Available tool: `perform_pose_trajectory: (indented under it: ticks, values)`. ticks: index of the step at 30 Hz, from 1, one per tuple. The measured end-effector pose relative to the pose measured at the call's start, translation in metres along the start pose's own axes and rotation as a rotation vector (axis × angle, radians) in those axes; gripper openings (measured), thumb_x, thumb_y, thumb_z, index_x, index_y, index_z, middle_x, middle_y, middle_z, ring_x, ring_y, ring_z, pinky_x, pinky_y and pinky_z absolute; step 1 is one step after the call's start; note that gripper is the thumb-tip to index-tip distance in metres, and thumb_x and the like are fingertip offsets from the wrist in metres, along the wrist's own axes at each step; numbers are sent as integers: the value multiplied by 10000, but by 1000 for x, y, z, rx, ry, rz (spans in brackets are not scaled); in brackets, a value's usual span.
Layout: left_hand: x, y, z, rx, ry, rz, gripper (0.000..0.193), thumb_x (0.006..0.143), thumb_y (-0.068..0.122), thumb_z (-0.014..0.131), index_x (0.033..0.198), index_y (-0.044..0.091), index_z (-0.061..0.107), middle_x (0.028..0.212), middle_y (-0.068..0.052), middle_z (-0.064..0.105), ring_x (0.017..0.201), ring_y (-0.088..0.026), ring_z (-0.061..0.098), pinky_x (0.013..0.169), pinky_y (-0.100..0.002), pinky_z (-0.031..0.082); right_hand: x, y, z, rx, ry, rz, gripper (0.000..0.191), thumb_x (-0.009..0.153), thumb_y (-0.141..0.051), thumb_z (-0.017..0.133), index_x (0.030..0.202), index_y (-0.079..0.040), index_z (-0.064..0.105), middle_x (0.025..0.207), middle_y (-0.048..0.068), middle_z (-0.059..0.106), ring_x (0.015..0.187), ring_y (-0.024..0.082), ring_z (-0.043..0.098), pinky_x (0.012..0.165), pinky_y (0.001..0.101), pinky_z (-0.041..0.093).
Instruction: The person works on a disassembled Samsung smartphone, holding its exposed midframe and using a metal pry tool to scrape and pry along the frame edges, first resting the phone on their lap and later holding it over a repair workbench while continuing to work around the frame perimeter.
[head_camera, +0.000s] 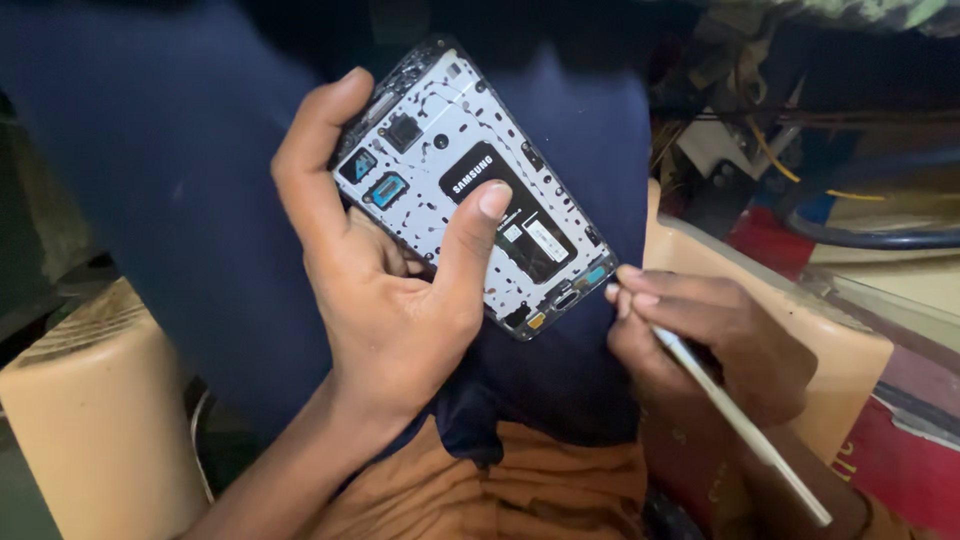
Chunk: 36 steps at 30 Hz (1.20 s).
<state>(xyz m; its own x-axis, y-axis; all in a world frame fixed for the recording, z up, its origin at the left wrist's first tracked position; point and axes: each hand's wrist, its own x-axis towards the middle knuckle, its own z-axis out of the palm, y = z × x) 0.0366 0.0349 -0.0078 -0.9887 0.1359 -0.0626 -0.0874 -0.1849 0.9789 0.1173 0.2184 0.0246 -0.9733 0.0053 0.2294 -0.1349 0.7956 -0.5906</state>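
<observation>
My left hand (385, 290) grips an opened phone (440, 150) with its back cover off, showing a white inner frame, small chips and a black battery. The thumb rests on the battery and the fingers wrap the phone's left edge. At the phone's lower right corner, my right hand (700, 345) pinches a thin silver tool (745, 430), whose handle runs down to the right. The tool's tip is hidden behind the fingertips, just beside the phone's bottom edge.
Dark blue trousers (170, 180) and an orange cloth (520, 490) lie under the hands. A pale beige block (90, 410) sits at lower left. Another beige surface (850, 360), red items and tangled cables (790, 160) crowd the right.
</observation>
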Motion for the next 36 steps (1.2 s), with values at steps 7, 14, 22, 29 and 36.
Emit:
perform_pose_trajectory:
  ticks: [7, 14, 22, 29, 36]
  values:
    - [-5, -1, 10, -48, 30, -78, 664, 1069, -72, 690, 1519, 40, 213, 1259, -156, 619, 1055, -131, 663, 950, -259, 600, -7, 5, -14, 115, -73, 86, 256, 857, 91, 754, 1026, 13, 578, 1005, 183, 730, 937, 237, 770, 822, 327, 633]
    - [-7, -2, 18, -4, 48, -21, 657, 1085, -77, 702, 1510, 44, 216, 1230, -157, 630, 1052, -132, 689, 916, -245, 600, -15, 10, -6, 52, 34, 21, 312, 853, 117, 798, 1038, 19, 566, 964, 189, 702, 961, 283, 768, 817, 343, 641]
    - [-5, 5, 19, -17, 32, -24, 668, 1062, -53, 695, 1525, 39, 221, 1170, -155, 669, 1025, -133, 709, 906, -251, 610, -16, 12, -20, 120, 50, 120, 263, 901, 140, 762, 1055, 18, 588, 1022, 201, 713, 911, 251, 767, 804, 313, 643]
    - [-4, 3, 17, -5, 37, 6, 664, 1057, -45, 699, 1517, 34, 227, 1168, -154, 678, 1030, -142, 716, 912, -261, 613, -5, 3, -23, 58, -28, 41, 239, 823, 71, 788, 984, 19, 619, 969, 215, 725, 907, 253, 764, 802, 324, 617]
    - [6, 21, 38, -282, 171, -31, 727, 943, -43, 734, 1512, 50, 290, 1150, -101, 675, 976, -133, 711, 866, -273, 617, 5, 1, -23, 10, 39, 27, 208, 863, 96, 793, 973, 49, 623, 949, 229, 719, 910, 268, 764, 788, 299, 610]
